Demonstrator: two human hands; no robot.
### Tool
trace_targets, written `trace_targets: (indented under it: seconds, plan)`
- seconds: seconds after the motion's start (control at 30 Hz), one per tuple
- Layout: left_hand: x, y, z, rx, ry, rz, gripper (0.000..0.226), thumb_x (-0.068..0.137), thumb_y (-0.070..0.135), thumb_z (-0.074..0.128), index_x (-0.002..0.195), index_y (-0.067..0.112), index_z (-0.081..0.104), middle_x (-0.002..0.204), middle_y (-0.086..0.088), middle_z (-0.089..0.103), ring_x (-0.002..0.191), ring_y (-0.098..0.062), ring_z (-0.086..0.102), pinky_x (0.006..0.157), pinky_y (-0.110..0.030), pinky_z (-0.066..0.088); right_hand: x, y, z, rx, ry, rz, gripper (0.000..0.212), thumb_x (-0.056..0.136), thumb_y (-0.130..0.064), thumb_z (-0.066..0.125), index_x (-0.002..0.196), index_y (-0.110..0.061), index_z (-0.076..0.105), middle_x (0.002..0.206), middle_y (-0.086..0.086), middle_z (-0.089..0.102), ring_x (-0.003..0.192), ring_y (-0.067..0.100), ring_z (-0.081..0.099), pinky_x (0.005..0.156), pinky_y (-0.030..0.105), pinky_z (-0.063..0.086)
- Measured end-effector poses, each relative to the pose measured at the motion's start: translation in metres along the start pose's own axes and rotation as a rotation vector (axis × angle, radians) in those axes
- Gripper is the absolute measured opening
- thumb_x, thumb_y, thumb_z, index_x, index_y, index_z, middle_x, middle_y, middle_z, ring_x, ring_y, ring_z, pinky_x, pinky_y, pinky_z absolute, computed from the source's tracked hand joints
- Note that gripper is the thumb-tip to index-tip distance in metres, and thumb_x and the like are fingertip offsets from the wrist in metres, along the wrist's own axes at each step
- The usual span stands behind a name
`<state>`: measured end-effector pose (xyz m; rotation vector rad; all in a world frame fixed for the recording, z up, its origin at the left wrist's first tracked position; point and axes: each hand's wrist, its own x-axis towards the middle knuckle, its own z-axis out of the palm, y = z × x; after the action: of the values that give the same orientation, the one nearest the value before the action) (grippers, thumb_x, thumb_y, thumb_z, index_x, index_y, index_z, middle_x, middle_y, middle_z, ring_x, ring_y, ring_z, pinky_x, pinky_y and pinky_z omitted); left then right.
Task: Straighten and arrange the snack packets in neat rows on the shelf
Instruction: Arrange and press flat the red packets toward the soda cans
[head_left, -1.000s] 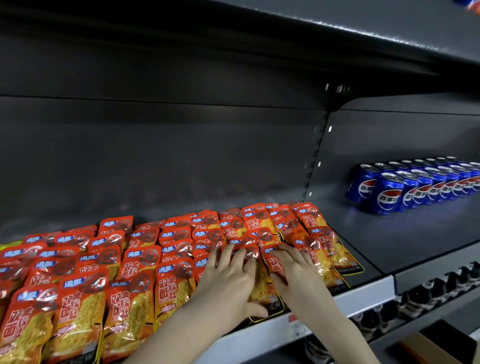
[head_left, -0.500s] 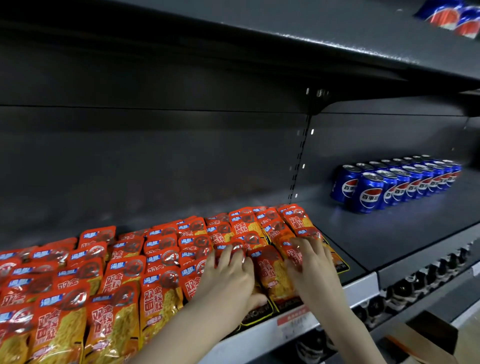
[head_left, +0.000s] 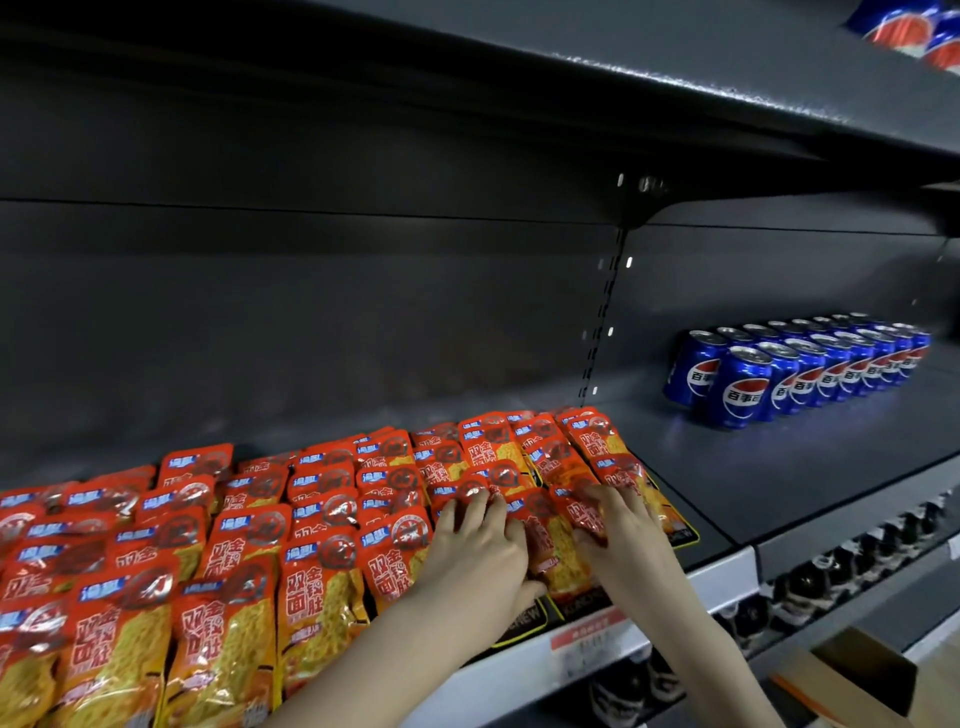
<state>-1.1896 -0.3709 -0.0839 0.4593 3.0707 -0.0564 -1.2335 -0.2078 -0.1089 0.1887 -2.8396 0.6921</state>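
Two hands work at the right end of the snack packets (head_left: 322, 587), which lie flat in overlapping columns on the shelf (head_left: 779, 483). The columns run from the front lip toward the back panel, and the block fills the left and middle of the shelf.

The left hand (head_left: 478, 551) rests palm down with its fingers extended and spread across the packet tops. It presses rather than grasps. The right hand (head_left: 626, 535) lies on the outermost right column with its fingers lightly bent over the foil. No pinch is visible, so it too reads as released and pressing.

One front packet (head_left: 548, 551) sits in the gap between the two hands.
- Position: directly between the hands and touching both, with the left thumb along its near left edge.
- Long axis: front to back, with the far end leaning slightly right, as in the columns beside it.
- Nearer hand: neither, since both flank it equally.

The likely next step is to square this packet and the outer column. That calls for an inward squeeze from both sides, then a push along the long axis. The foil is glossy, so the layers could slide over one another.

Blue cans (head_left: 795, 374) stand well apart on the right. A cardboard box (head_left: 852, 675) sits below.
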Motion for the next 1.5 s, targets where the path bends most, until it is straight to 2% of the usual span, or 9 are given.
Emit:
trace_targets:
  seconds: [0.2, 0.43, 0.6, 0.87, 1.03, 1.13, 1.23, 1.37, 1.5]
  plan:
    - [-0.029, -0.032, -0.002, -0.105, 0.184, -0.041, 0.054, 0.1, 0.038, 0.031, 0.147, 0.015, 0.021, 0.158, 0.001, 0.009, 0.146, -0.017, 0.004, 0.117, -0.038, 0.015, -0.012, -0.026, 0.002, 0.063, 0.086, -0.206, 0.032, 0.093, -0.026, 0.053, 0.125, -0.022, 0.054, 0.122, -0.006, 0.049, 0.116, 0.017, 0.042, 0.099, 0.028, 0.036]
    - [-0.057, -0.085, -0.011, -0.423, 0.567, -0.245, 0.035, 0.091, 0.006, 0.048, 0.119, 0.024, 0.059, 0.125, 0.011, 0.053, 0.116, -0.013, 0.053, 0.096, -0.033, 0.046, -0.015, -0.065, 0.012, 0.218, -0.05, -0.365, 0.026, 0.096, -0.019, 0.049, 0.119, -0.024, 0.06, 0.116, -0.014, 0.052, 0.105, 0.004, 0.052, 0.082, 0.006, 0.037]
    - [-0.075, -0.112, -0.009, -0.367, 0.401, -0.455, 0.03, 0.091, 0.034, 0.055, 0.121, 0.03, 0.056, 0.127, 0.009, 0.053, 0.121, -0.016, 0.048, 0.095, -0.033, 0.045, -0.027, -0.092, 0.024, 0.219, -0.126, -0.426, 0.033, 0.095, -0.029, 0.051, 0.128, -0.027, 0.051, 0.12, -0.013, 0.05, 0.114, 0.006, 0.046, 0.093, 0.013, 0.038]
    - [-0.07, -0.097, 0.008, -0.332, 0.253, -0.402, 0.058, 0.084, 0.053, 0.055, 0.135, 0.026, 0.046, 0.131, 0.008, 0.046, 0.125, -0.014, 0.032, 0.108, -0.032, 0.03, -0.041, -0.114, 0.041, -0.053, -0.127, -0.438, 0.07, 0.086, -0.057, 0.051, 0.144, -0.031, 0.023, 0.137, -0.013, 0.037, 0.13, 0.012, 0.026, 0.109, 0.03, 0.023]
    - [-0.065, -0.097, 0.007, -0.485, 0.351, -0.402, 0.026, 0.085, 0.04, 0.061, 0.109, 0.029, 0.057, 0.117, 0.011, 0.052, 0.12, -0.012, 0.036, 0.103, -0.03, 0.032, -0.045, -0.112, 0.044, 0.049, -0.092, -0.403, 0.07, 0.085, -0.056, 0.054, 0.143, -0.035, 0.02, 0.136, -0.017, 0.033, 0.13, 0.007, 0.022, 0.111, 0.028, 0.019]
    - [-0.064, -0.094, 0.001, -0.668, 0.506, -0.346, 0.014, 0.088, 0.028, 0.061, 0.083, 0.033, 0.05, 0.092, 0.013, 0.059, 0.098, -0.011, 0.055, 0.084, -0.031, 0.044, -0.047, -0.112, 0.042, 0.216, -0.056, -0.406, 0.071, 0.084, -0.051, 0.059, 0.143, -0.035, 0.023, 0.127, -0.022, 0.033, 0.125, 0.002, 0.025, 0.11, 0.026, 0.025]
    - [-0.061, -0.085, -0.013, -0.79, 0.618, -0.301, 0.021, 0.09, 0.02, 0.059, 0.077, 0.03, 0.046, 0.079, 0.004, 0.062, 0.076, -0.013, 0.059, 0.076, -0.035, 0.047, -0.048, -0.112, 0.034, 0.406, -0.022, -0.342, 0.067, 0.084, -0.045, 0.062, 0.141, -0.032, 0.029, 0.123, -0.023, 0.033, 0.123, -0.001, 0.031, 0.103, 0.015, 0.028]
    - [-0.049, -0.065, -0.042, -0.861, 0.757, -0.202, 0.017, 0.088, 0.017, 0.06, 0.078, 0.026, 0.049, 0.073, 0.008, 0.059, 0.075, -0.003, 0.055, 0.069, -0.02, 0.042, -0.045, -0.108, 0.01, 0.522, 0.035, -0.249, 0.044, 0.089, -0.034, 0.06, 0.128, -0.026, 0.04, 0.107, -0.026, 0.048, 0.099, -0.018, 0.044, 0.079, -0.007, 0.028]
    - [-0.02, -0.05, -0.052, -0.899, 0.706, -0.133, 0.008, 0.093, 0.022, 0.052, 0.087, 0.024, 0.056, 0.077, 0.006, 0.065, 0.063, -0.002, 0.057, 0.063, -0.028, 0.046, -0.032, -0.082, -0.014, 0.57, 0.062, -0.158, 0.037, 0.088, -0.034, 0.061, 0.12, -0.022, 0.046, 0.095, -0.017, 0.059, 0.092, -0.016, 0.053, 0.072, -0.001, 0.038]
